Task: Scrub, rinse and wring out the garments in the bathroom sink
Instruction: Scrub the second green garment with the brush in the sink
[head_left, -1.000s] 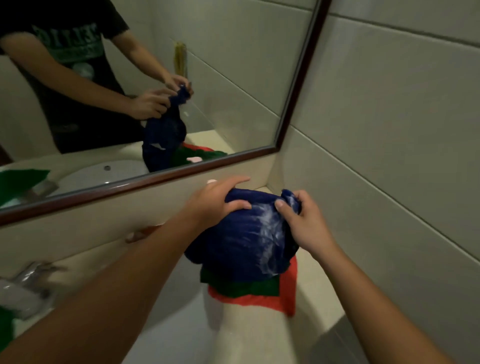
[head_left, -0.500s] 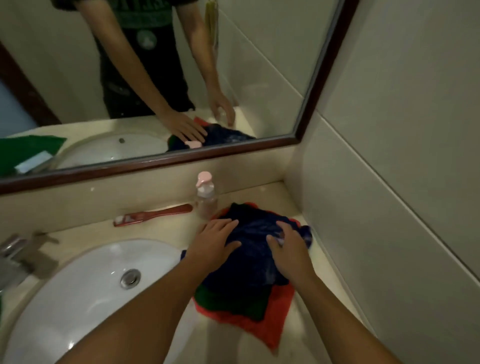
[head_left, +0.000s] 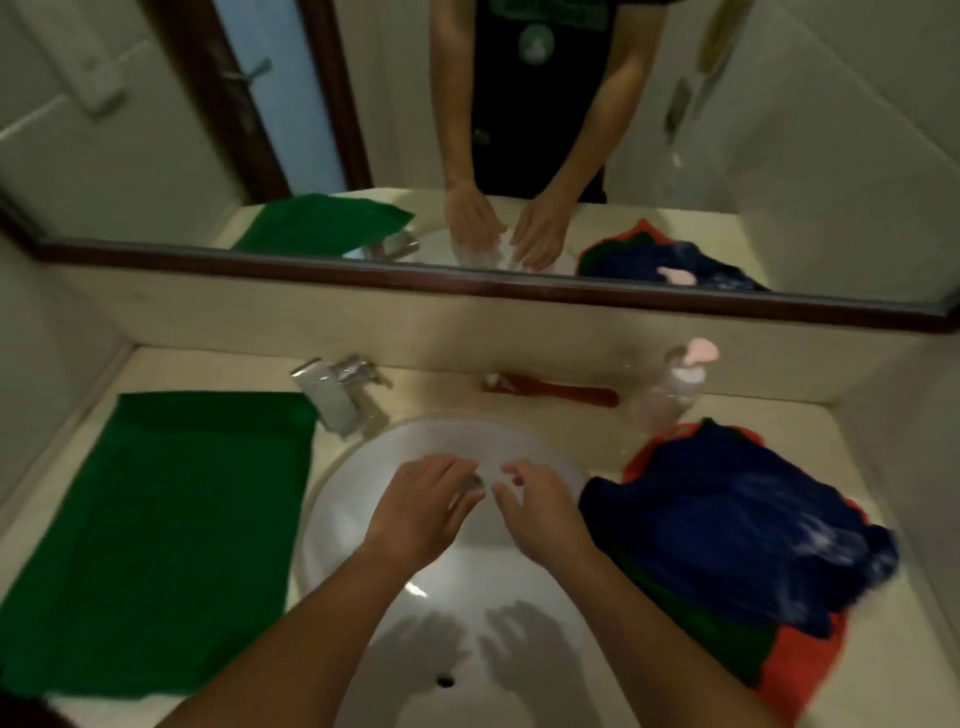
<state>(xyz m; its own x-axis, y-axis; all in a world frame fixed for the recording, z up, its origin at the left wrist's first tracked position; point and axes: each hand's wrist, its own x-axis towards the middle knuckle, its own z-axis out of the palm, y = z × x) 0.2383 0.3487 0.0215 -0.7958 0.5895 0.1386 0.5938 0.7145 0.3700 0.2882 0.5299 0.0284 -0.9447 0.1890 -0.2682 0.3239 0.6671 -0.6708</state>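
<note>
Counter (head_left: 218, 369) under the mirror (head_left: 156, 130): green cloth (head_left: 171, 535) left of the sink (head_left: 353, 519), clothes (head_left: 727, 525) right. Left hand (head_left: 421, 509) and right hand (head_left: 540, 514) hang over the sink, loose, empty.

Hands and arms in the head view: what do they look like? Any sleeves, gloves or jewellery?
The left hand and right hand are bare: no gloves, rings or watch visible. The left forearm and right forearm are uncovered. The mirror reflects a black top with a pale green print.

Right of the right grip (head_left: 545, 512): navy garment (head_left: 727, 519) streaked white, dark green garment (head_left: 717, 639), orange-red garment (head_left: 800, 675). Left of the left grip (head_left: 423, 501): plain green cloth (head_left: 171, 535). White sink (head_left: 343, 519).
</note>
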